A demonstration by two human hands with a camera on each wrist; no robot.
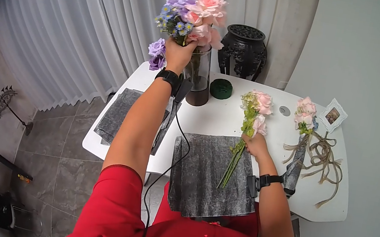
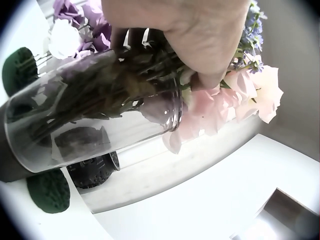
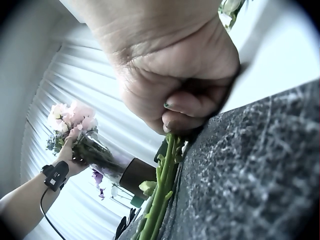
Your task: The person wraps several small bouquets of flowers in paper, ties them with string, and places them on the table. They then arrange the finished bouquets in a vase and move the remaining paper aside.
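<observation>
At the top of a clear glass vase [image 1: 201,77] with a brown base, my left hand [image 1: 178,55] grips flower stems just under pink roses [image 1: 209,7], purple roses and small blue flowers. In the left wrist view the stems reach down inside the vase [image 2: 100,115], and the hand [image 2: 185,35] is at its rim. My right hand [image 1: 257,146] holds a bunch of pale pink flowers [image 1: 263,102] by its green stems [image 1: 232,169] over a dark grey wrapping sheet [image 1: 211,173]. Curled fingers close round those stems [image 3: 162,195] in the right wrist view.
More grey sheets [image 1: 122,111] lie at the table's left. A green round block [image 1: 221,88] stands beside the vase. To the right are a wrapped pink bunch [image 1: 305,111], twine [image 1: 323,154] and a white photo frame [image 1: 333,115]. A black stool [image 1: 243,52] stands behind the table.
</observation>
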